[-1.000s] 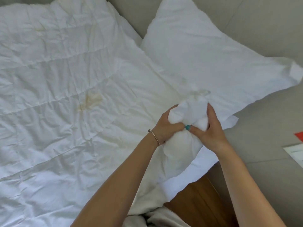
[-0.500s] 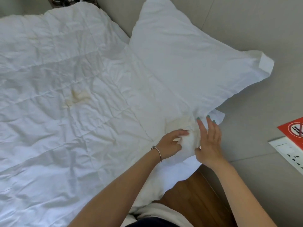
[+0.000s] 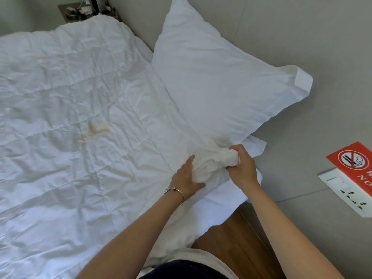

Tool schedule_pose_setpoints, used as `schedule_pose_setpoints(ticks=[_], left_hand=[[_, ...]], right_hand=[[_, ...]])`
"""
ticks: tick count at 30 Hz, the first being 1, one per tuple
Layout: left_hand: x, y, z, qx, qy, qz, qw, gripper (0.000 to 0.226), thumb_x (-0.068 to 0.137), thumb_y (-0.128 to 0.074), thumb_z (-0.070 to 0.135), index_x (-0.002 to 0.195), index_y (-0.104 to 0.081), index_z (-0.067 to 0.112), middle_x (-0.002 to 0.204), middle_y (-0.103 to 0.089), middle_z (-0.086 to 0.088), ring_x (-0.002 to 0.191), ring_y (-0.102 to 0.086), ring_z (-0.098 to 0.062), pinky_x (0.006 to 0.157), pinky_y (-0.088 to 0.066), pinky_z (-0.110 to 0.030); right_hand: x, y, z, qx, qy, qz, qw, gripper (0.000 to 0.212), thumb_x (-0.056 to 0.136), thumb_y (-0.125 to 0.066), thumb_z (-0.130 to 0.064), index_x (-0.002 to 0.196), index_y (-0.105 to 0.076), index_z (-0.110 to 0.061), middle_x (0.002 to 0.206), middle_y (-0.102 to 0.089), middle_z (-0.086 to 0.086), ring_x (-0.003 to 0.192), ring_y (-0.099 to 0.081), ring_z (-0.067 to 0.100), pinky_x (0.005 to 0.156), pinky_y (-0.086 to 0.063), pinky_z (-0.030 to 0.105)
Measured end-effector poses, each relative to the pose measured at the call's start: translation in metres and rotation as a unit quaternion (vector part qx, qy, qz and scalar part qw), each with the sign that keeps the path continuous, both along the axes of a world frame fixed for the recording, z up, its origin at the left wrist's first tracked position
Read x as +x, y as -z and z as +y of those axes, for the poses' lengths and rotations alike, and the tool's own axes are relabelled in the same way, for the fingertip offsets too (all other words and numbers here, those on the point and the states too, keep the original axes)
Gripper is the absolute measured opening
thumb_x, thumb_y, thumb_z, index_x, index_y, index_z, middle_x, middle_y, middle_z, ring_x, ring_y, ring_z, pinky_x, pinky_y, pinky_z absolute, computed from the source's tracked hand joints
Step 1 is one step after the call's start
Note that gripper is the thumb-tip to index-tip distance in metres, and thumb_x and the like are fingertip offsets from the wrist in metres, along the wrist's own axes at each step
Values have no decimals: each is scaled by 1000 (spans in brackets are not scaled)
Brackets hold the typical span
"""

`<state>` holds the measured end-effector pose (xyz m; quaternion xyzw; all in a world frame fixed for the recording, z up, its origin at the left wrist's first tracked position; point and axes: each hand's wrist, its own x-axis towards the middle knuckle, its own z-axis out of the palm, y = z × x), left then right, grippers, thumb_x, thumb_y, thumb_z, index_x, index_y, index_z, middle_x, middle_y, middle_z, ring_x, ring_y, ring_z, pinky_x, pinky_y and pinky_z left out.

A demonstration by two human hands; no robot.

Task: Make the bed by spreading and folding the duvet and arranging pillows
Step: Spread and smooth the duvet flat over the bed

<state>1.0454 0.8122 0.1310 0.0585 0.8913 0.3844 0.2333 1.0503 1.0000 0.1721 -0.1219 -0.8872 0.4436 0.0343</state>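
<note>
Head view: the right hand (image 3: pixel 242 166) clamps a bunched duvet corner (image 3: pixel 219 158) beside the pillow (image 3: pixel 217 81), while the left hand (image 3: pixel 186 174) presses flat alongside. A hard tug could drag the pillow askew or rumple the spread duvet (image 3: pixel 70 117).

The white quilted duvet (image 3: pixel 76 121) lies spread flat over the bed, creased, with a yellowish stain near its middle. Its near right corner is bunched into a tight wad beside the bed's edge. A plump white pillow (image 3: pixel 217 81) with a flat border lies at the right, propped against the wall, its lower edge overlapping the duvet.
</note>
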Motion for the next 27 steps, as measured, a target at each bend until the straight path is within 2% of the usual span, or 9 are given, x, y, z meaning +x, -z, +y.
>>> schedule_pose_setpoints(ticks=[3, 5, 9, 11, 13, 15, 17, 20, 27], left_hand=[[-1, 3, -14, -21, -62, 36, 997, 40, 90, -57, 31, 126, -42, 25, 109, -65, -3, 96, -62, -29, 80, -50, -36], [-1, 1, -21, -24, -35, 78, 996, 24, 92, -54, 26, 115, -49, 23, 98, -67, -3, 90, -62, -30, 75, -49, -36], [-3, -6, -27, -19, 7, 104, 994, 19, 92, -52, 20, 111, -56, 22, 101, -67, -1, 94, -62, -29, 79, -49, -40], [-3, -9, -29, -31, 36, 115, 992, 23, 93, -51, 20, 115, -56, 22, 106, -66, 1, 97, -62, -26, 81, -48, -40], [1, -10, -30, -25, 32, 135, 990, 28, 92, -52, 20, 120, -56, 24, 110, -66, 4, 98, -61, -23, 82, -48, -40], [9, -8, -33, -20, -17, 137, 990, 33, 91, -55, 28, 124, -51, 30, 114, -62, 11, 102, -59, -17, 83, -48, -36], [18, -3, -43, -61, -61, 140, 986, 48, 88, -60, 39, 132, -41, 36, 123, -54, 17, 109, -54, -10, 82, -46, -28], [33, 6, -75, -128, -106, 146, 975, 65, 82, -62, 30, 139, -33, 36, 128, -50, 14, 112, -53, -14, 80, -42, -25], [85, 22, -198, -214, -237, 46, 946, 64, 82, -57, 16, 139, -36, 37, 130, -51, 10, 112, -55, -19, 80, -46, -33]], right_hand=[[-8, 0, -1, 40, 70, 21, 997, 41, 74, -75, -22, 100, -49, -42, 99, -61, -14, 98, -59, 24, 84, -50, 46], [-12, 0, -2, 203, 93, 82, 971, 72, 61, -84, -41, 121, -50, -21, 118, -57, 3, 117, -49, 32, 103, -33, 52], [-10, 5, -15, 441, -236, 185, 846, 122, 46, -79, -71, 145, -31, -19, 149, -35, 6, 142, -24, 36, 112, 0, 65], [-18, 11, -19, 511, -344, 179, 767, 105, 55, -80, -63, 144, -38, -27, 142, -48, 2, 141, -30, 34, 112, 6, 66], [-33, 14, -22, 513, -372, 194, 749, 59, 58, -86, -33, 113, -66, -27, 98, -69, -2, 111, -61, 29, 116, 4, 60], [-49, 8, -28, 482, -381, 223, 757, 28, 57, -77, -15, 81, -69, -24, 65, -63, -6, 66, -64, 22, 114, -25, 52], [-59, -3, -39, 425, -386, 236, 784, 24, 53, -76, -14, 73, -68, -24, 60, -60, -6, 50, -57, 21, 79, -53, 37], [-70, -17, -56, 373, -376, 261, 807, 16, 64, -58, -22, 75, -68, -26, 63, -60, -6, 49, -56, 20, 49, -38, 25], [-101, -44, -108, 334, -288, 236, 866, 26, 66, -71, -11, 88, -72, -23, 79, -66, 0, 65, -61, 28, 56, -38, 29]])
